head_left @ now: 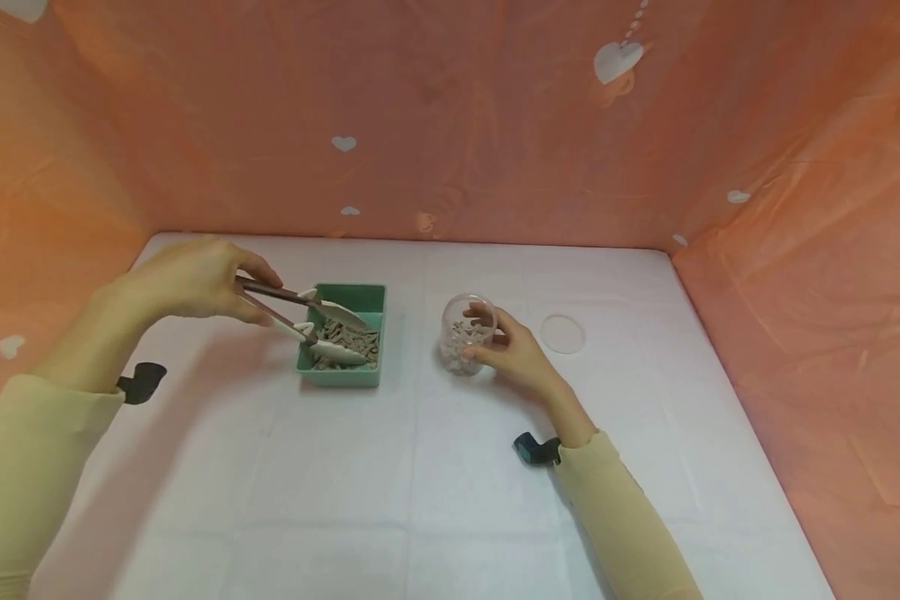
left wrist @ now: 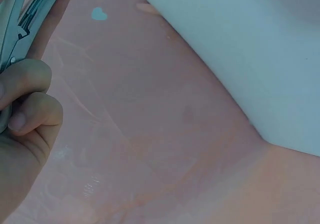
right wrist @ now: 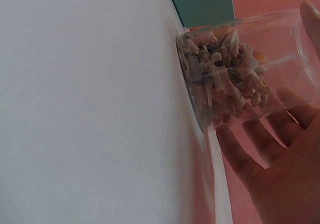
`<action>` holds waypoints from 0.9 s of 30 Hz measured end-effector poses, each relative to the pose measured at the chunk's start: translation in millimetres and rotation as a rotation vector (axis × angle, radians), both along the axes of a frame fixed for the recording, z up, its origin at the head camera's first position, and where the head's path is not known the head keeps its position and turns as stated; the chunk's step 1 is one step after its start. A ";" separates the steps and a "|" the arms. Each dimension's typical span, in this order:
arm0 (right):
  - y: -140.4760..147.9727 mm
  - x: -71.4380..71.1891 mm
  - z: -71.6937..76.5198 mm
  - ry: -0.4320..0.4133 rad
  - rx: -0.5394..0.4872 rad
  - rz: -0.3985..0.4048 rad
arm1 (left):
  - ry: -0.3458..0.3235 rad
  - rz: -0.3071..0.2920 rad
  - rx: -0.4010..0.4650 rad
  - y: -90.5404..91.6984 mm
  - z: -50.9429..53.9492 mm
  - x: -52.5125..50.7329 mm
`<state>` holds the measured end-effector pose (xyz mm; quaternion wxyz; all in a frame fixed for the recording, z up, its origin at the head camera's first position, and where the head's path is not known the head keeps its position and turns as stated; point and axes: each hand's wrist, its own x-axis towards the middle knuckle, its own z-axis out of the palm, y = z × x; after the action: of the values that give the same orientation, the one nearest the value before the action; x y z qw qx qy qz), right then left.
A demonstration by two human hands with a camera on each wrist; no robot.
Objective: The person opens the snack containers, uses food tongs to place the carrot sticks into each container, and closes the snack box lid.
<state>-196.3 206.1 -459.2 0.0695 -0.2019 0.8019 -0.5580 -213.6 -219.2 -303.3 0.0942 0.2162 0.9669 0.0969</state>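
My left hand (head_left: 202, 279) grips a pair of tongs (head_left: 273, 290), also partly seen in the left wrist view. The tongs' two tips are spread apart over a green rectangular tray (head_left: 341, 379). Inside the tray lie many small brownish-grey dried pieces (head_left: 352, 337), with the tips down among or just above them. With fingers and thumb round its side, my right hand (head_left: 521, 354) holds a clear round jar (head_left: 456, 321) upright on the table. Similar dried pieces (right wrist: 225, 74) fill roughly the lower half of the jar. Its top has no lid on it.
A clear round lid (head_left: 562, 333) lies on the white-covered table (head_left: 345, 483), to the right of the jar. Orange sheeting (head_left: 450, 125) with pale hearts stands at the back and both sides. Each wrist carries a small black camera (head_left: 536, 450).
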 end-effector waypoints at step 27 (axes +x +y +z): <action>-2.0 0.0 -1.5 0.002 0.024 -0.008 | 0.024 -0.024 0.042 -3.5 -1.7 8.5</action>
<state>-196.2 204.1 -460.7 0.0690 -0.1982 0.8096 -0.5483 -205.1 -222.7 -305.0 0.0795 0.2311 0.9630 0.1133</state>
